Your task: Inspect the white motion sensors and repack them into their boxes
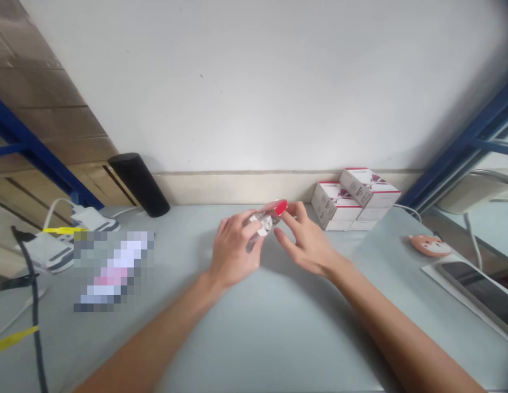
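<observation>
While left hand [233,252] grips the packet [267,218], right hand [309,243] touches it.

One head-worn camera looks forward and down, close over the table [278,327], facing the wall [257,82].

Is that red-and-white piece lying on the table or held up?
Held up: the left hand grips the red-and-white piece and the right hand touches its red end, clear of the table.
</observation>
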`<state>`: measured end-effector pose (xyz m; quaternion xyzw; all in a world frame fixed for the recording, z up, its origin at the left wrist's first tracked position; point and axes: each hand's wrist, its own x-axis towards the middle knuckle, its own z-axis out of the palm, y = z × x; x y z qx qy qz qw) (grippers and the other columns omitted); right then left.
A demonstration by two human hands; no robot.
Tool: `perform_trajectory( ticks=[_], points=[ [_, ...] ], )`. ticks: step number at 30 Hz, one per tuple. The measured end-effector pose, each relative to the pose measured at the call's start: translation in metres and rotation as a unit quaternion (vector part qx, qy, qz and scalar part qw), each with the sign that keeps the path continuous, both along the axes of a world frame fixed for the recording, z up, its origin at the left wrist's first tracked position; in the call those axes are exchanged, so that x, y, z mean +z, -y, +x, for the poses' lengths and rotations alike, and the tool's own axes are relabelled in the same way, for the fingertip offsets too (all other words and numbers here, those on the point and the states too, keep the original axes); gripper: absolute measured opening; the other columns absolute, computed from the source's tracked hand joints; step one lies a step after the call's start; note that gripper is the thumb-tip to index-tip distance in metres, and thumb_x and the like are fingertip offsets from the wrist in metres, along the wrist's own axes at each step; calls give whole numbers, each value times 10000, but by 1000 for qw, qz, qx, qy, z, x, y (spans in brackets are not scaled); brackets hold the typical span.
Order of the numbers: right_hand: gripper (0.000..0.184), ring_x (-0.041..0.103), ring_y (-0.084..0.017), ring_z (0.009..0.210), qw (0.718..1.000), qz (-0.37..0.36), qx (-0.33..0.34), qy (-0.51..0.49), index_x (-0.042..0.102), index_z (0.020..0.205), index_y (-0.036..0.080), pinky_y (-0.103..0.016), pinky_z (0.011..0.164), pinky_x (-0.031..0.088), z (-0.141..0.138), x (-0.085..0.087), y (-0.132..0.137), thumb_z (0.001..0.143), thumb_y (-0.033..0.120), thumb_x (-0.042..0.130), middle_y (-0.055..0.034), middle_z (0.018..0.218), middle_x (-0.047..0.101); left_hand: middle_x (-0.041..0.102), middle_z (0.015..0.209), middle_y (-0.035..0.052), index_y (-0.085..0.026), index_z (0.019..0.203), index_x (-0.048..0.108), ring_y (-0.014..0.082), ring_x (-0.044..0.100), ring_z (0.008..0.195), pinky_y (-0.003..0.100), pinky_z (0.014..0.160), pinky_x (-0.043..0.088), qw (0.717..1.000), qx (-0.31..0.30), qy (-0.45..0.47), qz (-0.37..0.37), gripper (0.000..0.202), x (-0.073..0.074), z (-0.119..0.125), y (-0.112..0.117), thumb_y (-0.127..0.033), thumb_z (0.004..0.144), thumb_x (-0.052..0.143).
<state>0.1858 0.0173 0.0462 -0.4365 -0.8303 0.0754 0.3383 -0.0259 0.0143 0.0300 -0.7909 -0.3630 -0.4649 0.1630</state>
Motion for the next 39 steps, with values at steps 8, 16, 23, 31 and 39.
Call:
perform_trajectory(
  ticks=[8, 16, 23, 31, 39],
  points=[
    [342, 585, -207, 887, 996, -2, 18, -83, 577, 1333, 268, -399, 814, 568, -3, -9, -4, 1023, 411, 569, -89, 1142, 491, 694, 1326, 100, -295, 1227, 448, 256, 689, 1125, 419, 921, 505, 999, 2, -27, 18, 501, -1, -9, -8, -15, 871, 663],
    [276, 542, -156, 763, 952, -64, 6, -299, 629, 953, 236, -324, 737, 505, -7, 0, -7, 950, 506, 684, -23, 932, 583, 707, 1303, 84, -292, 1269, 481, 256, 706, 1122, 415, 934, 518, 1000, 16, -11, -17, 483, -6, -5, -6, -81, 891, 694],
    [190, 679, -191, 707, 966, -133, -161, -151, 634, 1024, 226, -309, 639, 468, 18, -5, -24, 970, 405, 595, -53, 916, 758, 703, 1340, 98, -283, 1309, 492, 280, 694, 1214, 439, 980, 504, 997, 73, 28, -18, 517, -4, -18, -18, -80, 883, 704],
    [299, 729, -257, 929, 958, -149, -202, 137, 761, 1087, 245, -311, 663, 409, 43, -25, -36, 1015, 226, 471, -99, 1090, 781, 723, 1295, 90, -267, 1288, 501, 272, 712, 1166, 421, 943, 524, 995, 79, 57, -29, 507, -6, -19, -21, -96, 869, 730],
    [285, 691, -179, 768, 978, -62, -162, 113, 725, 1145, 240, -297, 639, 434, 37, -13, -29, 1032, 213, 465, -76, 1125, 706, 735, 1248, 82, -274, 1280, 495, 275, 723, 1116, 421, 902, 544, 993, 77, 82, -36, 518, -5, -19, -21, -101, 855, 737]
  ],
)
